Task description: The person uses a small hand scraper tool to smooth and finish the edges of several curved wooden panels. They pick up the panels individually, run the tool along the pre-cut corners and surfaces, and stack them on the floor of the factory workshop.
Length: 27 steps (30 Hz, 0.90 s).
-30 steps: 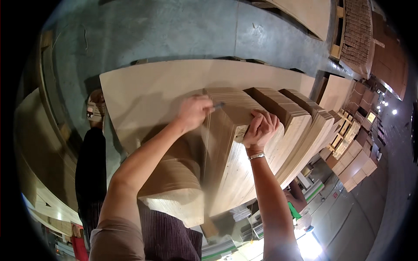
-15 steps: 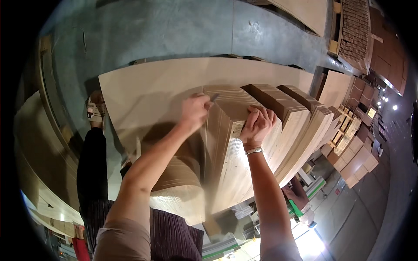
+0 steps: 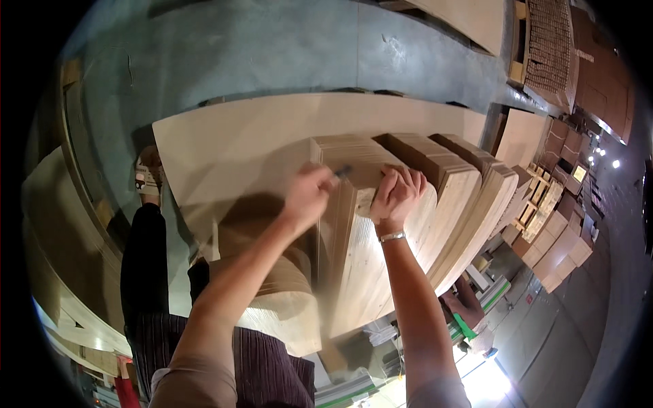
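Note:
A tall stack of pale wooden panels [image 3: 367, 255] with rounded ends stands on edge before me. My left hand [image 3: 309, 196], smeared by motion, is closed round a slim dark tool [image 3: 344, 171]; its kind is too blurred to tell. The tool's tip points right, over the stack's upper edges. My right hand [image 3: 398, 197], with a band at the wrist, is closed at the top of the front panel, fingers bent against its end. What lies under those fingers is hidden.
More panel stacks [image 3: 462, 187] stand to the right, and a shorter rounded stack [image 3: 279, 306] is nearer on the left. All rest on a large pale board [image 3: 224, 136]. Pallets and cartons [image 3: 558, 245] are at the far right. Someone's red sleeve [image 3: 126, 391] shows at lower left.
My left hand has come slightly nearer to me, and the dark tool has shifted down and right over the stack. My right hand stays at the panel's end.

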Available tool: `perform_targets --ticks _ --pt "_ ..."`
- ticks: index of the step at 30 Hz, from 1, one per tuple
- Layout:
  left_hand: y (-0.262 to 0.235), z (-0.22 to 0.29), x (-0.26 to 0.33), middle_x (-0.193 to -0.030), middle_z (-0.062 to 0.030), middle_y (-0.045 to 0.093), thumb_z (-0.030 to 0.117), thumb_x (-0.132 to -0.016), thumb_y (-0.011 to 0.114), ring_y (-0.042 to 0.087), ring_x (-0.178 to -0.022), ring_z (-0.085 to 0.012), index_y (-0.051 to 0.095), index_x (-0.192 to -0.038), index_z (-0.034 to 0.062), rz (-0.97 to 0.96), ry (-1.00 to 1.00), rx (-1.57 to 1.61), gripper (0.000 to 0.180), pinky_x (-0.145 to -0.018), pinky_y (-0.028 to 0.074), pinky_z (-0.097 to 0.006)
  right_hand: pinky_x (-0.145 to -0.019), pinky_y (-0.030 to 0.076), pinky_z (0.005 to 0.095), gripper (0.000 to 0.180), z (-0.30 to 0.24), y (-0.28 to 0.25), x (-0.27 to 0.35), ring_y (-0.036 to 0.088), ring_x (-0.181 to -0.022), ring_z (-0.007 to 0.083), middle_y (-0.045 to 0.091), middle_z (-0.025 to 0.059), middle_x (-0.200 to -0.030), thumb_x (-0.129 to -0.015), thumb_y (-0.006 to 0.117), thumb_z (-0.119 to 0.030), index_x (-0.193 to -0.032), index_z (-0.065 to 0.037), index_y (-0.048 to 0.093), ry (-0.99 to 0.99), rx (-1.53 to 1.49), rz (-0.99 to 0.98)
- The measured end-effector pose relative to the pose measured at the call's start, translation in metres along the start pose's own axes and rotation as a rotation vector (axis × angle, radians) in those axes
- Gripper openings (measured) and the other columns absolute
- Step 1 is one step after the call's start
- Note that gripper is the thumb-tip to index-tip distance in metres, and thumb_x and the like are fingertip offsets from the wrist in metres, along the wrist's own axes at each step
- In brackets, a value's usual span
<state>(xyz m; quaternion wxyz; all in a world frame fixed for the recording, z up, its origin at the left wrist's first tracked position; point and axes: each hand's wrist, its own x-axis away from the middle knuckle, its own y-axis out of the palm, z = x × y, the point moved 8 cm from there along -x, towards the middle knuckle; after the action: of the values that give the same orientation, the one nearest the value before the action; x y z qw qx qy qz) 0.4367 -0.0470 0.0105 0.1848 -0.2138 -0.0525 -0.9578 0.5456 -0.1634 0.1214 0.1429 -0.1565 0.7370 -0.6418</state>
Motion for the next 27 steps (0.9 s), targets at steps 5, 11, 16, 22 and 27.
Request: perform_targets --ticks 5,11,16,22,27 --pt "0.002 -0.009 -0.012 -0.069 -0.0143 0.047 0.006 -0.089 0.060 0.044 -0.066 -0.0219 0.055 -0.079 0.0006 -0.008 -0.012 -0.040 0.012 -0.061 0.039 -0.033 -0.102 0.033 0.0478 0.026 0.006 0.001 -0.001 0.056 -0.090 0.0299 0.065 0.0076 -0.085 -0.088 0.046 -0.015 -0.076 -0.006 0.066 0.036 -0.020 0.000" --pt "-0.024 -0.067 -0.037 -0.074 -0.0161 0.055 0.001 -0.083 0.060 0.052 -0.067 -0.0302 0.060 -0.080 0.0051 0.061 -0.095 -0.158 0.005 -0.059 0.042 -0.034 -0.103 0.032 0.0478 0.025 -0.014 0.006 0.002 0.056 -0.090 0.0297 0.065 0.0069 -0.085 -0.088 0.045 -0.016 -0.077 -0.008 0.065 0.009 -0.038 -0.042" --pt "0.006 0.019 -0.007 -0.071 -0.0163 0.053 0.004 -0.083 0.059 0.051 -0.065 -0.0333 0.056 -0.075 0.0030 0.014 0.268 0.021 0.009 -0.059 0.043 -0.041 -0.102 0.033 0.0457 0.025 0.004 -0.005 -0.004 0.056 -0.090 0.0285 0.065 0.0063 -0.083 -0.088 0.045 -0.016 -0.077 -0.009 0.066 0.035 0.029 -0.024" --pt "-0.002 0.017 -0.015 -0.062 -0.0170 0.043 0.014 -0.089 0.060 0.045 -0.058 -0.0299 0.054 -0.078 -0.0005 0.004 0.113 -0.011 0.019 -0.057 0.040 -0.040 -0.102 0.033 0.0435 0.028 0.008 -0.001 -0.005 0.057 -0.091 0.0275 0.067 0.0052 -0.085 -0.087 0.045 -0.016 -0.076 -0.009 0.069 0.046 0.061 -0.002" --pt "-0.020 -0.005 -0.013 -0.065 -0.0153 0.041 0.012 -0.090 0.060 0.044 -0.060 -0.0255 0.053 -0.078 -0.0022 0.078 -0.036 0.070 0.020 -0.058 0.039 -0.037 -0.100 0.034 0.0427 0.031 -0.007 0.005 -0.006 0.057 -0.090 0.0276 0.067 0.0057 -0.085 -0.088 0.043 -0.018 -0.075 -0.008 0.069 0.021 0.021 -0.026"
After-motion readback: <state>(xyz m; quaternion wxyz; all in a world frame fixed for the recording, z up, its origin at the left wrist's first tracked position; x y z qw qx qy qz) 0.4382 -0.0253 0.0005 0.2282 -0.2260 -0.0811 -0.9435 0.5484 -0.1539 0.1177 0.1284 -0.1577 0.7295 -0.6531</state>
